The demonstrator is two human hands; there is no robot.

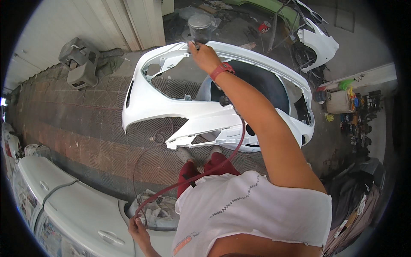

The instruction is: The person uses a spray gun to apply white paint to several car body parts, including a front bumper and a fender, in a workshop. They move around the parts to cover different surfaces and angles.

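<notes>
A white car bumper (180,109) lies across the middle of the view, raised over the floor in front of my feet. My right arm reaches over it, and my right hand (206,58) is closed round a spray gun (200,27) with a clear cup on top, at the bumper's far edge. Most of the gun's body is hidden by the hand. A dark red air hose (188,183) comes from under my right forearm and loops across my legs. Low on the left, my left hand (139,231) is closed on that hose, beside a white car.
The white car (81,210), partly covered with sheeting, stands close on my left. Grey plastic stools (81,70) stand by the far left wall. A white body panel (321,47) hangs on a stand at the far right. Tools and bottles (353,105) line the right wall.
</notes>
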